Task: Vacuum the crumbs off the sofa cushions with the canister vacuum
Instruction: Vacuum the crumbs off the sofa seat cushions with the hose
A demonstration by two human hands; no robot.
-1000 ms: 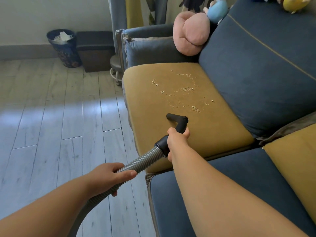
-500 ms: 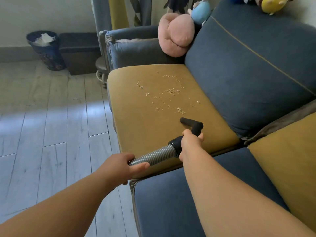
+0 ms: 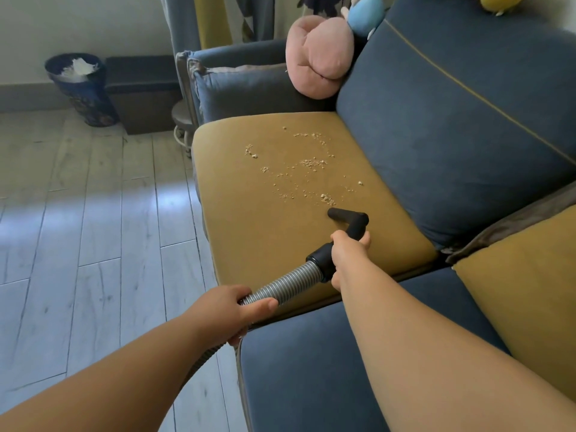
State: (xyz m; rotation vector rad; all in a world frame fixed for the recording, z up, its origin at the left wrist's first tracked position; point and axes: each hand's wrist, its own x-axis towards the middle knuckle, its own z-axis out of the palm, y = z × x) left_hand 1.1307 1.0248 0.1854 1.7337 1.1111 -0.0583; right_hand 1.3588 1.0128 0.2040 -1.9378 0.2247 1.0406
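While my right hand [image 3: 349,254] curls round the black cuff [image 3: 321,260] at the end of the hose [image 3: 286,286], my left hand [image 3: 227,313] grips the ribbed grey length lower down, at about eight o'clock from the right, thumb laid along the top. Both hands are closed tight. The black T-shaped nozzle [image 3: 347,215] juts from my right fist toward twelve o'clock and lies low over the mustard seat cushion [image 3: 265,238], near its middle; I cannot tell whether its mouth touches the fabric. The crumbs [image 3: 311,163] are scattered over the far half of that cushion, from eleven to twelve o'clock of the nozzle, the nearest little heap just beside its left tip. At two o'clock from the nozzle rises the blue back cushion [image 3: 452,120]. A pink plush toy [image 3: 318,57] leans in the corner at twelve o'clock, beside a blue arm pillow [image 3: 243,88] at eleven. A blue seat cushion [image 3: 305,369] lies under my right forearm at six o'clock, and a second mustard cushion [image 3: 523,291] sits at four. Off the sofa, at ten o'clock, a dark waste bin [image 3: 82,88] with white paper in it stands on the pale plank floor [image 3: 93,229] beside a dark box [image 3: 143,88].
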